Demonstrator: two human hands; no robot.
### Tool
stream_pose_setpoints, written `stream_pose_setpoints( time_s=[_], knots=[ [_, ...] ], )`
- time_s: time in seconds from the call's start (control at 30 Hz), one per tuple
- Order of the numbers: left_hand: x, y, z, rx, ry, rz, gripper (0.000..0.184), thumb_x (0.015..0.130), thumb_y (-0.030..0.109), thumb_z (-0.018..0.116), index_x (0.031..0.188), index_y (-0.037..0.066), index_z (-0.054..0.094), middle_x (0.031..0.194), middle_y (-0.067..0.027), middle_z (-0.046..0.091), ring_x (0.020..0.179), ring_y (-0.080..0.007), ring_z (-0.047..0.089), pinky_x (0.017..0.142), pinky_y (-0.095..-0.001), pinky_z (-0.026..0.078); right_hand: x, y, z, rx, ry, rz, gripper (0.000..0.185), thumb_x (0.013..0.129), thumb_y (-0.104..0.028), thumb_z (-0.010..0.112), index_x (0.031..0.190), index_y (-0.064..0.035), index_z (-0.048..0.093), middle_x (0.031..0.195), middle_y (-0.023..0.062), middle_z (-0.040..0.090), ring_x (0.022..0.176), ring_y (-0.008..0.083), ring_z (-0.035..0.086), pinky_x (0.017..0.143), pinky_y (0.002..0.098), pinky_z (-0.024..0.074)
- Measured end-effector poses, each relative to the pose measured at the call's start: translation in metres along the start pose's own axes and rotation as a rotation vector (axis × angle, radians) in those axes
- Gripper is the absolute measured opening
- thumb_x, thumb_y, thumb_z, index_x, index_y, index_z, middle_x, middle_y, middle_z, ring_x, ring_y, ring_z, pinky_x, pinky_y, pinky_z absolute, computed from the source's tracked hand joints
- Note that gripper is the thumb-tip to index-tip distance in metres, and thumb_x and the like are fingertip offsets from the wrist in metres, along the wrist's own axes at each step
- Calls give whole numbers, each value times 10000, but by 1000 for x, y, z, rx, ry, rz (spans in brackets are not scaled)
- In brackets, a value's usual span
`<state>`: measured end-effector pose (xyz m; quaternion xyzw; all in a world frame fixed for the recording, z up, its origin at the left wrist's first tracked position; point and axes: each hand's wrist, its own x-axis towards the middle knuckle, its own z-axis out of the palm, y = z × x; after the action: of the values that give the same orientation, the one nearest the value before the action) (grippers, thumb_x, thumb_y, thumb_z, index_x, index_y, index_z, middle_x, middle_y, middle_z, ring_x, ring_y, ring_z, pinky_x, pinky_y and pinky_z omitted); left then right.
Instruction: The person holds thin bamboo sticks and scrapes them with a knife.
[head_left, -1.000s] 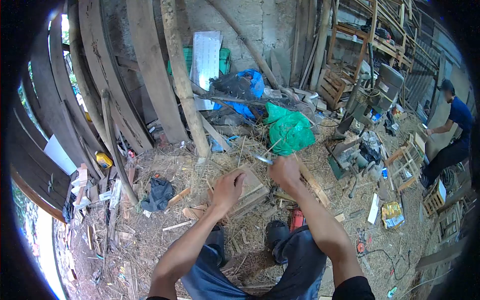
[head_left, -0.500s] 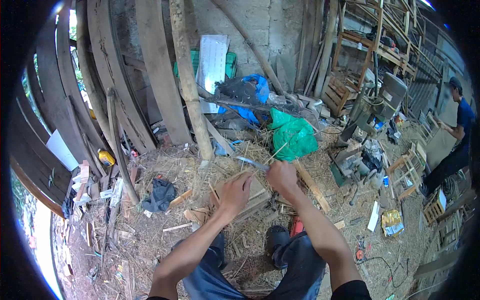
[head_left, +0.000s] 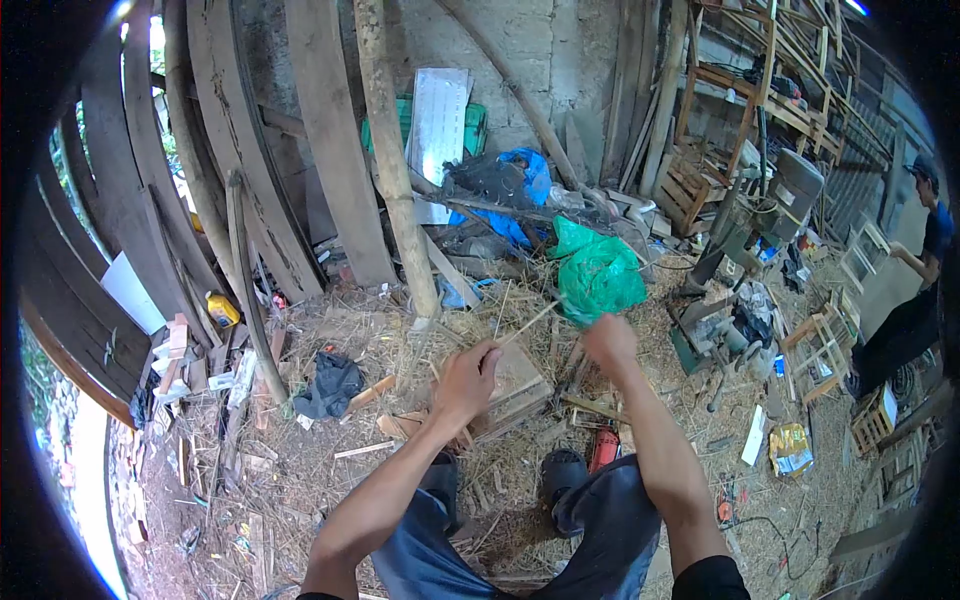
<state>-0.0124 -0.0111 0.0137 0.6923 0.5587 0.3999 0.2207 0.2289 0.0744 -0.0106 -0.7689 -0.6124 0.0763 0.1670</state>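
My left hand [head_left: 468, 385] is closed around a thin wooden stick [head_left: 530, 322], which slants up and to the right from its fingers. My right hand [head_left: 612, 342], smeared by motion, is a fist to the right of the stick's far end. It was wrapped round a knife's handle half a second ago; the blade cannot be made out now. Under and between the hands sits a wooden block [head_left: 520, 392] on the straw-strewn ground, in front of my feet.
A green plastic bag [head_left: 600, 280] lies just beyond my right hand. A wooden post [head_left: 395, 190] rises ahead on the left. A black bag [head_left: 332, 385] lies left, a red object [head_left: 604, 450] by my foot. A machine [head_left: 750, 220] and another person [head_left: 920, 250] are right.
My right hand has moved right, away from my left hand, and the shiny blade has dropped out of sight. My left hand stays above the block with the stick. The view has shifted slightly.
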Motion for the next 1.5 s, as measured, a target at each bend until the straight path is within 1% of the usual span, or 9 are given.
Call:
stream_pose_setpoints(
  time_s=[0.13, 0.2, 0.27, 0.37, 0.57, 0.8, 0.87, 1.03, 1.5],
  knots=[
    [0, -10, -5, 43, -18, 1, 185, 895, 234, 526, 961, 85, 613, 695, -183, 599, 673, -371, 588, 618, -438, 439, 9, 31, 8, 203, 74, 110, 366, 788, -313, 621, 776, 50, 662, 831, 287, 632, 808, 415, 635, 725, 466, 509],
    [0, -13, -3, 46, -25, -8, 192, 893, 239, 530, 962, 80, 612, 708, -184, 603, 691, -368, 589, 633, -440, 439, 15, 28, 16, 204, 79, 15, 353, 836, -337, 587, 830, 6, 671, 729, 188, 657, 691, 308, 662, 562, 405, 493],
    [0, -15, 1, 53, -29, -8, 200, 891, 245, 534, 962, 74, 610, 722, -184, 608, 708, -366, 591, 647, -442, 439, 5, 3, 4, 1026, -197, 89, 328, 840, -358, 627, 845, -32, 666, 618, 47, 587, 491, 146, 541, 442, 304, 389],
    [2, -16, 6, 75, 12, 122, 206, 890, 234, 532, 961, 55, 605, 752, -175, 621, 714, -350, 589, 665, -425, 445, -10, -27, -19, 1349, -258, 4, 244, 863, -307, 631, 898, -66, 651, 614, -37, 499, 435, 36, 361, 393, 220, 265],
    [4, -8, 6, -45, -180, -31, 189, 902, 199, 529, 969, 39, 602, 733, -113, 612, 655, -245, 586, 653, -360, 462, -11, -24, -23, 1557, -367, -43, 131, 886, -185, 599, 910, -59, 626, 645, -31, 527, 421, 9, 345, 361, 188, 221],
    [11, -3, 8, -889, -468, -373, 207, 936, 152, 506, 1081, 14, 558, 753, -12, 515, 555, -35, 413, 463, -195, 343, -23, -29, -30, 1457, -430, -147, 151, 898, -195, 579, 869, -50, 610, 684, -23, 558, 431, 39, 395, 381, 206, 280],
    [13, -6, 15, -940, -477, -402, 226, 938, 147, 503, 1119, 20, 547, 762, -9, 505, 539, -27, 382, 442, -182, 309, -21, -27, -17, 1223, -66, -280, 221, 903, -225, 568, 833, -19, 609, 644, -3, 555, 471, 91, 464, 437, 259, 375],
    [16, -3, 21, -1160, -467, -463, 291, 936, 114, 500, 1215, 34, 517, 809, 3, 490, 564, -30, 358, 472, -172, 294, -31, -32, -15, 216, 131, -668, 147, 666, -221, 640, 695, -80, 666, 665, 191, 627, 643, 347, 627, 609, 423, 514],
    [0, 3, 10, -1155, -434, -494, 328, 937, 112, 500, 1258, 46, 485, 817, 3, 459, 586, -26, 335, 486, -162, 258, -15, -36, -1, -1, 167, -293, 181, 745, -182, 552, 714, -67, 688, 722, 187, 650, 689, 379, 642, 655, 468, 515]
  ],
)
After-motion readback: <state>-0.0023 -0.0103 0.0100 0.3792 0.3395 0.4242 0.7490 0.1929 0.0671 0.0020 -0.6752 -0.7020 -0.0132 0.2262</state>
